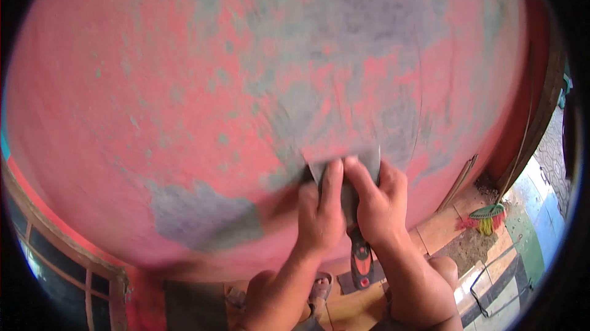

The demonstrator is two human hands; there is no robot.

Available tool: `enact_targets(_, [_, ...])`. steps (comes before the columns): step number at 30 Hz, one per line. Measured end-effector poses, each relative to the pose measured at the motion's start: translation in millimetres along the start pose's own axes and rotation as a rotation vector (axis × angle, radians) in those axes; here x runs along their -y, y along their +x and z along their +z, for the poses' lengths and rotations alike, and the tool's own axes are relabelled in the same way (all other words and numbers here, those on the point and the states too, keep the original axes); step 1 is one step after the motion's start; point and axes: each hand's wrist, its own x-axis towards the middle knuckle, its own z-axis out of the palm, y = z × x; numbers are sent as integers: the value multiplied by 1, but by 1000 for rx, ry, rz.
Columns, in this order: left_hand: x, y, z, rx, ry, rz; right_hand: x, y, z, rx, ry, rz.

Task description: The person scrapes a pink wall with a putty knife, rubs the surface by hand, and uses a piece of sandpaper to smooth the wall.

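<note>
Gripping a putty knife (350,202) between them, two bare hands work before me at the pink wall (184,110). The knife's broad blade points up and its red-and-black handle hangs down; its edge is right at the wall, though I can't tell whether it touches. To the knife's left, the left hand (322,214) is closed on the blade's side, thumb laid flat along its face. The right hand (382,205) mirrors it at the knife's right, thumb also flat, the two thumb tips close together. I can't see the fingers curled behind.

Above the knife, the pink is worn into green and grey patches; another grey patch (196,211) lies to its lower left. Below its handle are floor tiles and a sandalled foot (320,287). Well to the knife's right, a broom (485,217) stands bristles down beside scattered dirt (470,245). Far to its lower left is a framed window (58,263).
</note>
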Motion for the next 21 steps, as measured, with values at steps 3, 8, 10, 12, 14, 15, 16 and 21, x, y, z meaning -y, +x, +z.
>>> enact_targets(3, [-12, -3, -2, 18, -108, -225, 1, 2, 4, 9, 68, -37])
enact_targets(8, [1, -13, 1, 15, -71, -253, -16, -1, -1, -26, 7, -83])
enact_targets(10, [0, -8, 5, 9, -148, -282, -9, 4, -7, 24, -41, -26])
enact_targets(12, [-12, -3, 2, 16, -215, -368, 5, -1, -3, 33, 2, 17])
enact_targets(14, [-13, -6, 6, 3, -194, -320, 0, 3, -2, 19, 27, -35])
enact_targets(15, [-9, -9, 7, -11, -152, -267, -1, 1, -5, 11, -45, -39])
enact_targets(16, [-3, -12, 7, -29, -114, -208, -7, -1, -6, 1, -24, -52])
enact_targets(21, [-6, -3, 4, -27, -109, -192, 5, 4, 0, 24, 51, -23])
